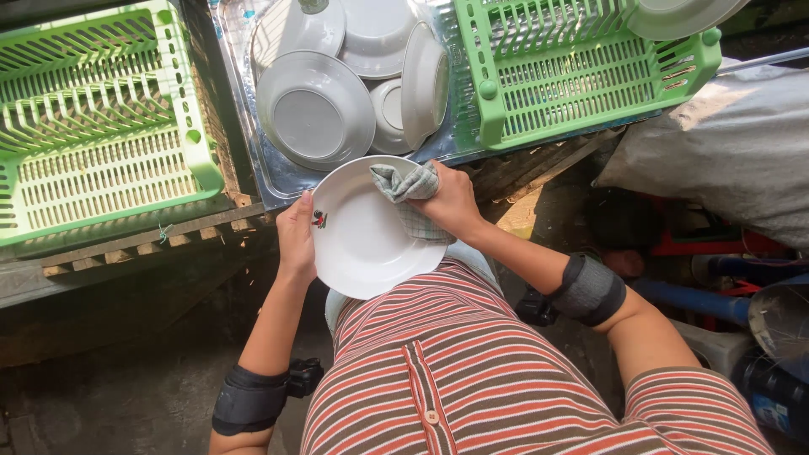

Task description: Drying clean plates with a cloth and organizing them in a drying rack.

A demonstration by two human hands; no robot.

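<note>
Head view: left hand point(297, 236) fingers grip white plate point(366, 244) rim, face upward; right hand point(451, 202) fingers pinch checked cloth point(409, 190).

1 small red and dark label point(318, 219) is sitting on the left rim of the round white plate point(371, 244). 1 large, bulging grey fabric sack point(733, 143) is lying at the right edge.

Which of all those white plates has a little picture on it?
The white plate held in both hands: a small red-and-dark mark sits by the left hand's thumb. The stacked dishes look plain.
</note>
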